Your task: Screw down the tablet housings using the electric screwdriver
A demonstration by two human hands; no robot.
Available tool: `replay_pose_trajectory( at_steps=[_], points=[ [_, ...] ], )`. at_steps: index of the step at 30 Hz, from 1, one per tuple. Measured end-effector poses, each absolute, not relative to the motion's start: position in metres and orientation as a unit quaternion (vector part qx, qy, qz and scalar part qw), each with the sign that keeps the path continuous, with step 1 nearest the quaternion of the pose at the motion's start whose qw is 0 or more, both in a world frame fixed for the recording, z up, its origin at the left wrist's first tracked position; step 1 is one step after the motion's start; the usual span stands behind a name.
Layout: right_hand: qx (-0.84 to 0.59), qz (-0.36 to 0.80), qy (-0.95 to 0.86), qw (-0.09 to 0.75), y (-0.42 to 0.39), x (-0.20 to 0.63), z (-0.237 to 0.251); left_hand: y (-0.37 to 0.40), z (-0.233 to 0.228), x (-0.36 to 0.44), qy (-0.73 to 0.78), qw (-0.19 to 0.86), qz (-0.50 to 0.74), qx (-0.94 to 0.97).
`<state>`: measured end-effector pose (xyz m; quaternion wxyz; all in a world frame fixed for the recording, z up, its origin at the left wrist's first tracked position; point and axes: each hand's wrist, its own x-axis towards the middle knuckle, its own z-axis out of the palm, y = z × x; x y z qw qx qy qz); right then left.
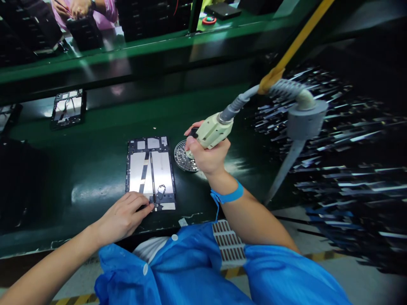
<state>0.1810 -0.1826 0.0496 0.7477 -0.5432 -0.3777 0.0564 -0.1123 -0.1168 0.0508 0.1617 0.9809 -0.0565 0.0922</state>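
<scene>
Dark green surface [95,169] of an assembly line, glossy under the lamps. Flat on it, an open tablet frame [151,171], nearer edge pinned by the left hand [122,218], fingers [144,205] pressed down on the lower left corner. Right hand [206,154] wrapped tight around a pale electric screwdriver [211,131], tip over a round perforated screw dish [184,156] just beside the frame. Judging by that, driving screws not finished. Second frame [68,108] farther left; a co-worker's hands [76,8] beyond.
</scene>
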Motion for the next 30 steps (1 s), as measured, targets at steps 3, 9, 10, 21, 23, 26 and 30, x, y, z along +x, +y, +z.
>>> replay_pose_trajectory(
  at_steps=[3, 9, 10, 21, 23, 26, 30],
  points=[
    [-0.545, 0.054, -0.378, 0.747, -0.182, 0.182, 0.048, -0.120, 0.046, -0.114, -0.042, 0.167, 0.094, 0.981],
    [-0.548, 0.046, -0.386, 0.741, -0.185, 0.182, 0.047, -0.136, 0.024, -0.120, 0.058, 0.150, 0.173, 0.972],
    [-0.548, 0.043, -0.386, 0.740, -0.185, 0.183, 0.047, -0.136, 0.021, -0.117, 0.070, 0.153, 0.187, 0.968],
    [-0.559, 0.018, -0.370, 0.742, -0.168, 0.185, 0.045, -0.100, 0.004, -0.071, 0.115, 0.119, 0.254, 0.953],
    [-0.559, 0.020, -0.367, 0.743, -0.166, 0.186, 0.042, -0.103, 0.002, -0.074, 0.118, 0.118, 0.248, 0.954],
    [-0.568, 0.021, -0.365, 0.738, -0.165, 0.187, 0.039, -0.103, 0.001, -0.076, 0.121, 0.131, 0.246, 0.953],
    [-0.578, 0.023, -0.361, 0.732, -0.165, 0.188, 0.037, -0.101, 0.001, -0.075, 0.123, 0.144, 0.251, 0.949]
  ],
)
